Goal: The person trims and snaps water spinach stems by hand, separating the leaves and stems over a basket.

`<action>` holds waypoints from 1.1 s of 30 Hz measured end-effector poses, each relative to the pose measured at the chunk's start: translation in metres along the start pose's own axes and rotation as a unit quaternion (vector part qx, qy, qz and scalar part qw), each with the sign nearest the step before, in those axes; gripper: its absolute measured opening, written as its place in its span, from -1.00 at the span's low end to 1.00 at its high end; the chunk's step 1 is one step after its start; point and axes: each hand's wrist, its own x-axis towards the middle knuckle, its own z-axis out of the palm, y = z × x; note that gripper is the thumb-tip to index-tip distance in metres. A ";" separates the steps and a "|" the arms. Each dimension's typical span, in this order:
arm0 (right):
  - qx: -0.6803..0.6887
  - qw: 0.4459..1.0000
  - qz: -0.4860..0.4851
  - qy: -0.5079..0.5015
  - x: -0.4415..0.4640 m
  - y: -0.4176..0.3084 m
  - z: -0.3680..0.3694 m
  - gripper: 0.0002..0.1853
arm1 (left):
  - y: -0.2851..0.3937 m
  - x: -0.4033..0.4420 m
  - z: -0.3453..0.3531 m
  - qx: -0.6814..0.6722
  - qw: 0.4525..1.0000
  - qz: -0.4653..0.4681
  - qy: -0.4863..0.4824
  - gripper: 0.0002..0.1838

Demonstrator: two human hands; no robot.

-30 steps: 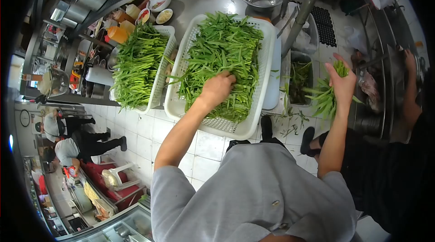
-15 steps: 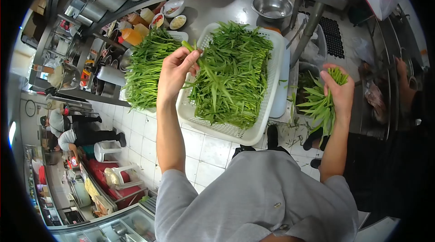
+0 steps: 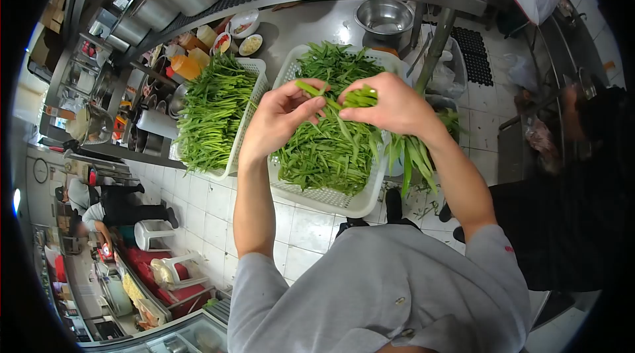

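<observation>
Above a white plastic basket [image 3: 357,206], my left hand [image 3: 274,118] pinches a single green stalk [image 3: 308,88] between thumb and fingers. My right hand [image 3: 397,105] is closed around a bunch of water spinach [image 3: 361,97], cut stem ends toward the left hand and long leaves [image 3: 413,155] hanging below the wrist. The right thumb tip is close to the single stalk; whether it touches is unclear. Cut water spinach leaves [image 3: 324,164] fill the basket beneath both hands. To the left, a second white basket [image 3: 254,98] holds long water spinach stems [image 3: 211,115].
A steel bowl [image 3: 385,17] stands at the back of the metal counter [image 3: 311,22]. Small bowls [image 3: 245,21] and sauce bottles [image 3: 186,66] are at the back left. A metal post [image 3: 440,49] rises at right. A person in dark clothes [image 3: 562,201] stands close on my right.
My right hand has come in from the far right with its bunch, now beside the left hand. The left hand has moved slightly right and down, still holding a stalk.
</observation>
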 end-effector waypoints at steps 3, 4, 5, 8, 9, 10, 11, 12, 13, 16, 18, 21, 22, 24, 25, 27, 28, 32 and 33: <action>0.165 0.971 0.145 -0.088 0.011 0.001 0.000 -0.76 | 0.000 0.002 -0.001 0.027 1.000 0.003 0.010 -0.66; 0.195 0.970 0.128 -0.071 0.010 0.005 0.001 -0.77 | -0.009 0.003 -0.006 0.012 0.999 0.013 0.029 -0.65; 0.223 0.964 0.136 -0.059 0.010 0.008 0.000 -0.77 | -0.018 0.004 -0.010 -0.002 0.999 0.023 0.047 -0.64; 0.297 0.943 0.150 -0.017 0.007 0.023 -0.001 -0.81 | -0.037 0.001 -0.010 0.172 0.974 0.040 0.143 -0.56; 0.313 0.939 0.145 0.000 0.007 0.026 0.001 -0.81 | -0.036 -0.001 -0.008 0.115 0.987 0.017 0.107 -0.52; 0.329 0.934 0.141 0.016 0.007 0.029 0.002 -0.81 | -0.034 -0.003 -0.003 0.057 0.996 -0.005 0.071 -0.48; 0.345 0.928 0.139 0.031 0.006 0.032 0.005 -0.81 | -0.032 -0.004 0.005 -0.002 0.999 -0.030 0.035 -0.44; 0.369 0.916 0.147 0.052 0.006 0.033 0.008 -0.82 | -0.032 -0.004 0.014 -0.036 0.999 -0.026 -0.001 -0.42; 0.379 0.911 0.154 0.055 0.006 0.032 0.010 -0.81 | -0.033 -0.004 0.025 -0.047 0.998 -0.022 -0.025 -0.42; 0.393 0.899 0.179 0.074 -0.001 0.025 0.012 -0.81 | -0.058 0.004 0.036 -0.044 0.997 -0.065 -0.028 -0.54; 0.383 0.897 0.197 0.102 -0.008 0.024 0.008 -0.80 | -0.060 0.006 0.032 -0.108 0.989 -0.104 -0.014 -0.60; 0.272 0.932 0.184 0.153 -0.016 0.034 -0.002 -0.80 | -0.053 0.000 0.026 -0.110 0.986 -0.128 -0.001 -0.67; 0.254 0.938 0.179 0.152 -0.017 0.035 -0.004 -0.81 | -0.048 -0.001 0.027 -0.096 0.986 -0.132 -0.012 -0.67; 0.270 0.940 0.178 0.113 -0.015 0.026 -0.004 -0.81 | -0.044 -0.004 0.032 -0.068 0.990 -0.121 -0.022 -0.67; 0.277 0.940 0.177 0.095 -0.015 0.024 -0.005 -0.81 | -0.044 -0.005 0.035 -0.053 0.992 -0.114 -0.029 -0.67; 0.306 0.933 0.178 0.067 -0.016 0.029 -0.003 -0.81 | -0.045 -0.007 0.041 -0.015 0.996 -0.090 -0.024 -0.67; 0.326 0.926 0.179 0.070 -0.016 0.031 -0.001 -0.80 | -0.044 -0.008 0.043 0.009 0.997 -0.080 -0.015 -0.66; 0.371 0.908 0.174 0.084 -0.017 0.028 0.002 -0.81 | -0.022 -0.017 0.059 0.102 0.991 -0.006 0.083 -0.69; 0.376 0.905 0.177 0.093 -0.018 0.027 0.003 -0.81 | -0.017 -0.019 0.062 0.126 0.986 0.020 0.109 -0.69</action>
